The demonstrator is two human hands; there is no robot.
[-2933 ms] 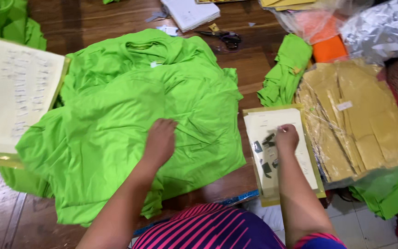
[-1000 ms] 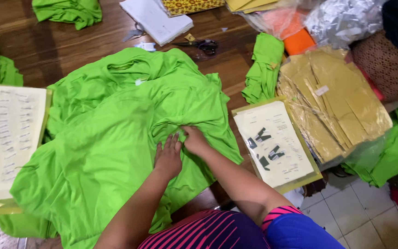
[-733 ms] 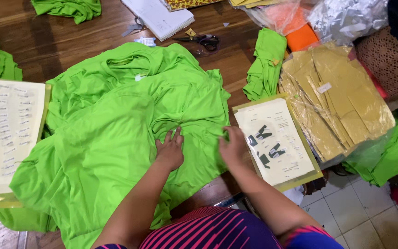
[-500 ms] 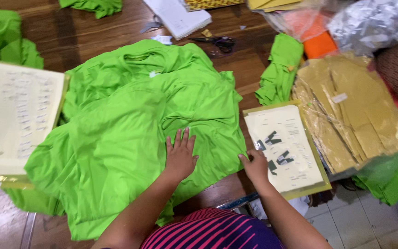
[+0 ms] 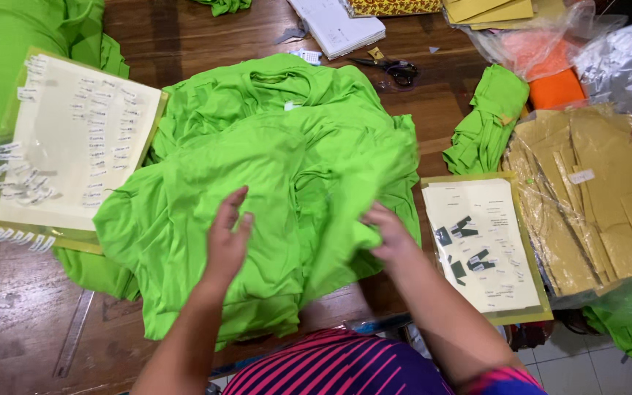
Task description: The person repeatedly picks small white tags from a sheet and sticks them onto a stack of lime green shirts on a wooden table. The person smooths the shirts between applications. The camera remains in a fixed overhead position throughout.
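- Lying spread across the middle of the wooden tabletop (image 5: 45, 292): bright green shirt (image 5: 272, 183), neck opening pointing away, hem hanging near the front edge.
- Pressing flat on the shirt's lower left part: left hand (image 5: 227, 238), fingers spread, gripping nothing.
- Bunching up a fold at the shirt's right edge: right hand (image 5: 389, 234); fingers blurred, so cannot tell whether pinching or just pushing.
- Sitting well apart on the cloth: both hands.
- Lying just right of the shirt: sticker sheet (image 5: 480, 245) carrying dark pieces.
- Lying left, partly under the sleeve: larger label sheet (image 5: 74, 139).
- Resting beyond the collar: scissors (image 5: 396, 69) and white notebook (image 5: 334, 25).
- Sitting right: folded green pieces (image 5: 488, 121) and tan packets in plastic (image 5: 594, 190).
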